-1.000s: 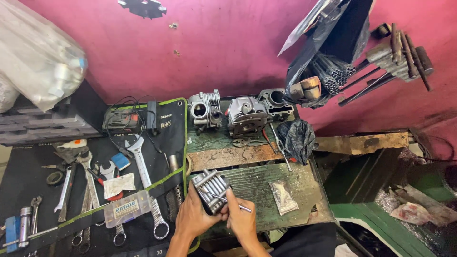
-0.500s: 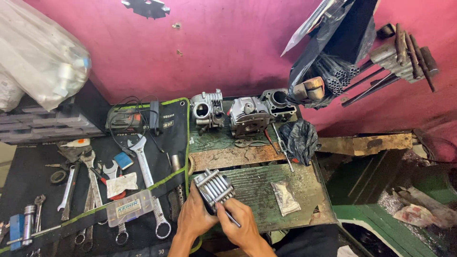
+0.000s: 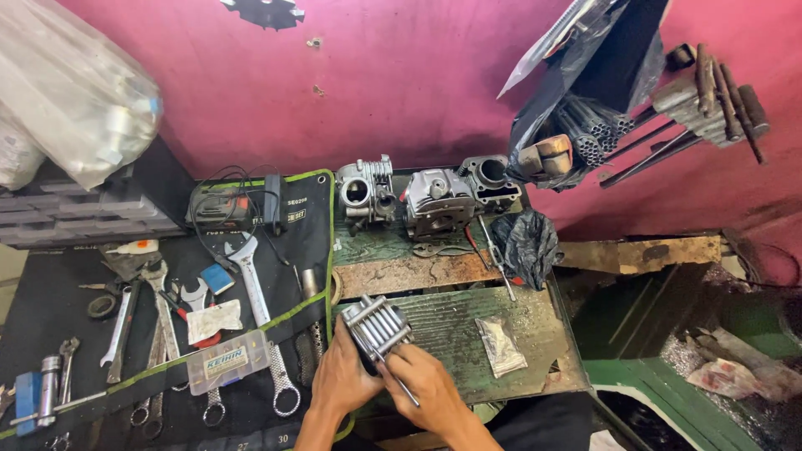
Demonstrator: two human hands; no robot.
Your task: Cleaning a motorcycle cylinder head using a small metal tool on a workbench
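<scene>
A finned grey metal engine cylinder rests on the worn green bench top close to me. My left hand grips its near left side. My right hand holds a thin metal tool whose tip touches the cylinder's near edge. A small clear plastic bag with parts lies to the right of my hands.
At the back stand three engine parts and a black bag. A black tool mat on the left carries several spanners, a clear plastic box and a charger. Metal tubes lean on the pink wall.
My right hand has shifted left along the cylinder's near edge with the thin tool. The view has moved slightly; the cylinder stays in place.
</scene>
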